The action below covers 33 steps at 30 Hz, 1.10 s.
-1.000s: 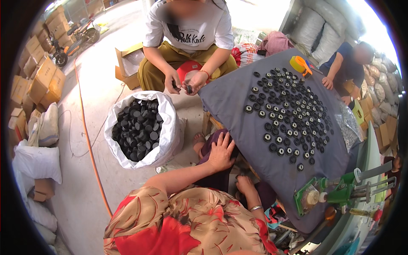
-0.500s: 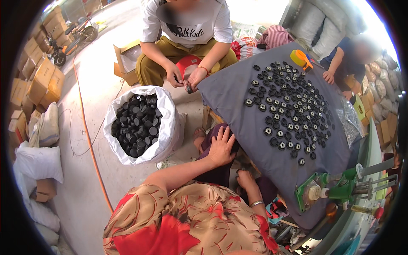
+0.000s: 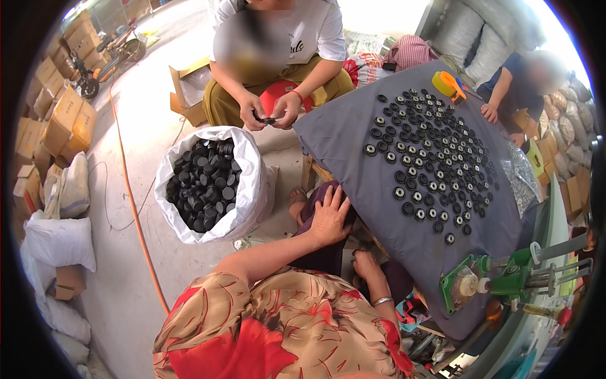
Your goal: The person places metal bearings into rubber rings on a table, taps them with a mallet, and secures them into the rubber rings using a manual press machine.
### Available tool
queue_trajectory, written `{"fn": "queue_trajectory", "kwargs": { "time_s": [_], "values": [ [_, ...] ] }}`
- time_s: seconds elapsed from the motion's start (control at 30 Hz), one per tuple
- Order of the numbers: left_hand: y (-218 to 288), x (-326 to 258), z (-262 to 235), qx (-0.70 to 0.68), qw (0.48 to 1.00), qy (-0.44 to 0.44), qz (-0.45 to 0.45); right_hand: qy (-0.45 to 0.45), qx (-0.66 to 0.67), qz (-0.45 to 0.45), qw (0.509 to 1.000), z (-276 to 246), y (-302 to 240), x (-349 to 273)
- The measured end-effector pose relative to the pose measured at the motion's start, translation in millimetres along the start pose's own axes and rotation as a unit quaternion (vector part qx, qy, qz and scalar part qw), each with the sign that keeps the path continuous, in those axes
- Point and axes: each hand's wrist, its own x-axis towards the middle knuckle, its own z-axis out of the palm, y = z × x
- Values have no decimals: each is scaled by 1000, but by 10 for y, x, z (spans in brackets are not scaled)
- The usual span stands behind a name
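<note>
My left hand [image 3: 330,218] lies flat with fingers spread on my dark-trousered knee, beside the table's near left corner, and holds nothing. My right hand [image 3: 366,265], a bangle on its wrist, rests lower by my other leg under the table edge; its fingers curl out of sight. On the grey cloth-covered table [image 3: 353,142] lie many round black parts [image 3: 420,215], several with metal centres. Left of my left hand stands a white sack [image 3: 255,170] full of black discs [image 3: 205,183]. Across from me, a person's hands [image 3: 270,117] hold small black parts.
A green hand press [image 3: 505,281] stands at the table's right front. An orange-yellow tape dispenser [image 3: 447,85] sits at the far edge, near another person's hand [image 3: 489,112]. A clear bag of small metal parts [image 3: 521,180] lies right. An orange hose [image 3: 129,196] crosses the floor; cartons [image 3: 69,123] line the left.
The person opposite has leaned forward and brought both hands level, with small black parts between the fingers. My hands have stayed where they were.
</note>
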Motion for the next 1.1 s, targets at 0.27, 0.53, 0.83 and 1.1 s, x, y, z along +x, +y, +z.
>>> {"fn": "queue_trajectory", "kwargs": {
  "time_s": [0.27, 0.53, 0.83, 1.1],
  "values": [
    [-16, 5, 17, -5, 1000, -14, 11, -2, 20, 23, 1000, 60, -3, -47],
    [-183, 204, 27, 15, 994, 97, 42, 495, 345, -209, 770, -1150, -451, -725],
    [183, 48, 175, -8, 999, -22, 33, 767, 446, 83, 453, -953, -80, -1588],
    [-65, -48, 48, 8, 1000, 24, -7, 736, 491, 10, 466, -1132, -41, -1439]
  ]
}}
